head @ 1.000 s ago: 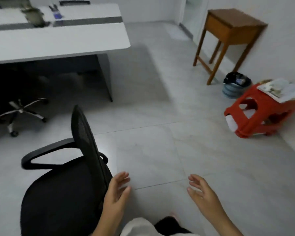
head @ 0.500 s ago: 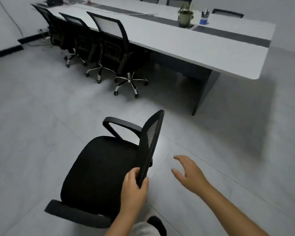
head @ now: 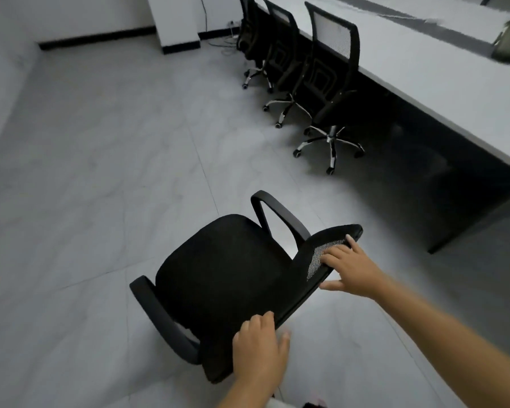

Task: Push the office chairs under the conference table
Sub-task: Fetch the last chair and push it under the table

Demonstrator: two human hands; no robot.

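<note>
Currently the left hand [head: 259, 346] and right hand [head: 349, 267] are gripping the black office chair's backrest [head: 315, 266], well apart from the conference table [head: 442, 75]; uneven pushing could be swivelling it into the tucked chairs [head: 327, 83].

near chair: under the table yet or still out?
Out. The chair stands on open floor apart from the table, both hands on its backrest: left hand, right hand.
</note>
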